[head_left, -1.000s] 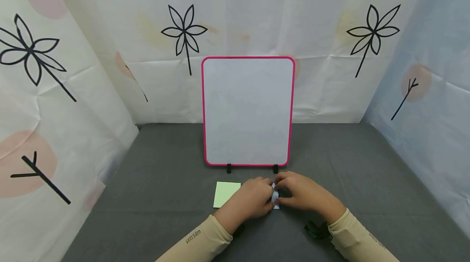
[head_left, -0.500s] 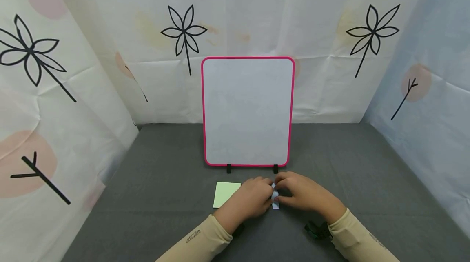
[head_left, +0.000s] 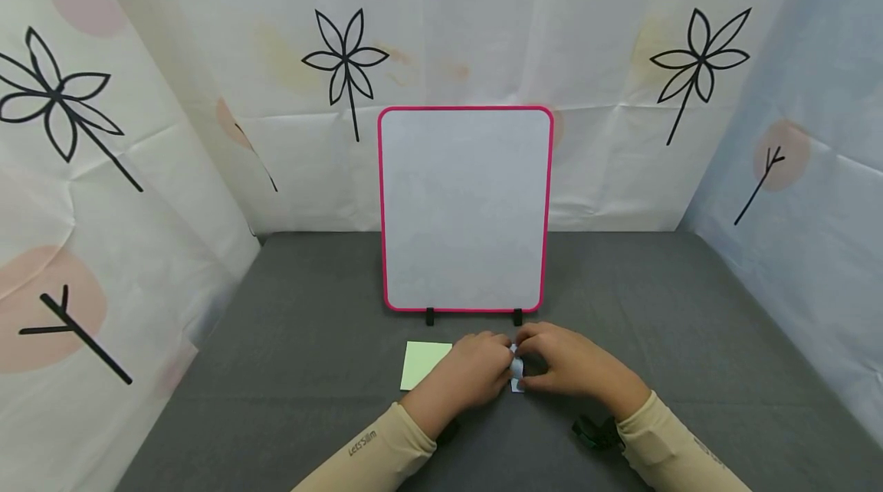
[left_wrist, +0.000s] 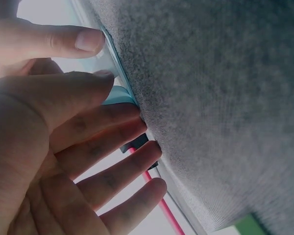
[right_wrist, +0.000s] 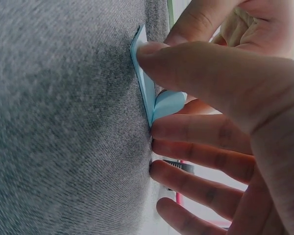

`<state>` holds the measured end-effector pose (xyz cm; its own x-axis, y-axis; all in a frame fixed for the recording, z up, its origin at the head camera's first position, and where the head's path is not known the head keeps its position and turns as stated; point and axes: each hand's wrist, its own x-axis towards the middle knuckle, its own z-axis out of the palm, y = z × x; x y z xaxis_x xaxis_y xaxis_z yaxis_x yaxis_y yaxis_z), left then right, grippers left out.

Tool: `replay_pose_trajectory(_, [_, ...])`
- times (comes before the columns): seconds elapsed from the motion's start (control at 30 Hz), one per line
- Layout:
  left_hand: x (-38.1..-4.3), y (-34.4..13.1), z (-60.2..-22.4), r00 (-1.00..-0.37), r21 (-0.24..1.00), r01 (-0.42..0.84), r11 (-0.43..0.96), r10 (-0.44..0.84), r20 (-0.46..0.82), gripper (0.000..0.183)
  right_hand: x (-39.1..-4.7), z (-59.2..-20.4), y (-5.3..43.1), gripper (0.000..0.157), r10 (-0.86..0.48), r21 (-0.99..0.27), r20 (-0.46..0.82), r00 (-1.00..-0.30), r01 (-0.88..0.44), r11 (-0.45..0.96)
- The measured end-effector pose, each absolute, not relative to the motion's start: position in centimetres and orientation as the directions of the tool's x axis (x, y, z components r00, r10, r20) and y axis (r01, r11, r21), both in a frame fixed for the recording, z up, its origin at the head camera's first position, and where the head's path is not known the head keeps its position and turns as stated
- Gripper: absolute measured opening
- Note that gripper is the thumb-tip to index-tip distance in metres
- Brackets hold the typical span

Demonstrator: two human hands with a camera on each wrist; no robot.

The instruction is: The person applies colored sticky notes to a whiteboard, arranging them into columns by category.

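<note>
A light-blue sticky note pad (head_left: 516,385) lies on the table between the two hands, mostly covered by them. In the right wrist view its upper sheet (right_wrist: 169,104) bends up in a curl off the pad. My right hand (head_left: 576,360) grips the pad, thumb at one end and index finger at the other. From the other side my left hand (head_left: 472,371) holds the pad with thumb and index finger around the bent paper (left_wrist: 118,95); its exact contact is partly hidden. Left of it lies a light-green sticky note pad (head_left: 424,364), partly behind the left wrist.
A whiteboard (head_left: 466,208) with a pink frame stands upright behind the hands on black feet (head_left: 518,316). Grey cloth (head_left: 310,323) covers the table. Patterned white curtains (head_left: 607,170) hang at the back and sides.
Both hands stay almost in place. The blue paper between them flattens slightly, then bulges up again, with a small shift of the right thumb.
</note>
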<state>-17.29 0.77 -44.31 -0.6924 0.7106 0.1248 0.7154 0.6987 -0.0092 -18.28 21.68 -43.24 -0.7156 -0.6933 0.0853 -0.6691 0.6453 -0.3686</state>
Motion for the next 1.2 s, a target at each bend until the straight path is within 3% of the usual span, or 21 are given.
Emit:
replay_pose_trajectory(0.23, [-17.4,0.8,-44.3,-0.694,-0.008,0.713,0.701,0.707,0.132,0.021,-18.3,-43.5,21.7,0.025,-0.698,-0.354,0.107,-0.708,-0.683,0.639])
replay_pose_trajectory(0.6, [-17.2,0.8,-43.6,-0.729,0.072,0.685,0.725,0.682,0.062,0.030,-18.5,-43.4,21.9,0.012,-0.706,-0.355,0.142,-0.693,-0.702,0.618])
replay_pose_trajectory(0.8, [-17.3,0.8,-43.7,-0.727,0.087,0.687,0.722,0.685,0.047,0.034,-18.4,-42.9,22.0,0.013,-0.695,-0.364,0.142,-0.705,-0.690,0.625])
replay_pose_trajectory(1.03, [-17.4,0.8,-43.7,-0.729,0.099,0.684,0.722,0.682,0.058,0.035,-18.3,-42.3,22.2,0.018,-0.709,-0.342,0.223,-0.669,-0.735,0.585])
replay_pose_trajectory(1.2, [-17.4,0.7,-43.7,-0.722,0.103,0.692,0.715,0.689,0.066,0.034,-18.3,-42.1,22.3,0.019,-0.720,-0.336,0.206,-0.662,-0.739,0.584])
